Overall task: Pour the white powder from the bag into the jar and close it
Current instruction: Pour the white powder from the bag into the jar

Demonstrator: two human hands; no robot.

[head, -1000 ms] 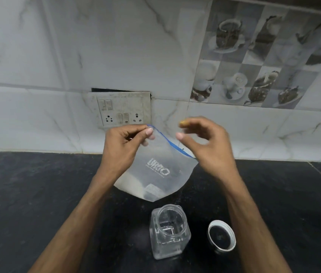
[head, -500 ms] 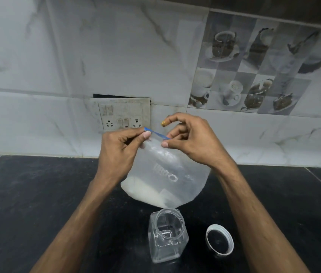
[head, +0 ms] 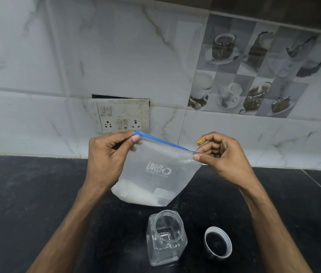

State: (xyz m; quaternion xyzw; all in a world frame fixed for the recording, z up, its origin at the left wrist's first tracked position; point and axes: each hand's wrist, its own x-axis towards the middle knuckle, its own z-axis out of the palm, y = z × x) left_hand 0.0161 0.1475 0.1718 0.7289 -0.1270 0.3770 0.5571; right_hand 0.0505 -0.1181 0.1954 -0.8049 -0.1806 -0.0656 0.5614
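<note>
I see my left hand and right hand each pinching an end of the blue zip strip, holding the bag (white powder settled low) above the open jar; the lid lies just right of the jar.
</note>
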